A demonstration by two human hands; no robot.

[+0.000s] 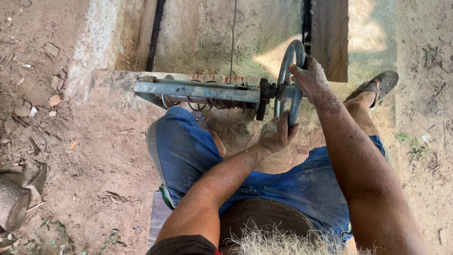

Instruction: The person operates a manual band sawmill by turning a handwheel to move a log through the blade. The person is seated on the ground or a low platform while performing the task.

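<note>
Both grips (278, 134) (309, 78) clenched, arms fwd.

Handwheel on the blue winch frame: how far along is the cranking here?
Done: several wire turns already lie coiled on the shaft behind the blue frame. In hand: both hands grip the handwheel, left hand at its near rim, right hand at its far rim. How much is left cannot be told.

The handwheel (290, 80) stands right of the gear (262, 98) and frame bar (196, 89); the sandal (380, 85) lies farther right, seemingly on the ground (94, 156).
</note>
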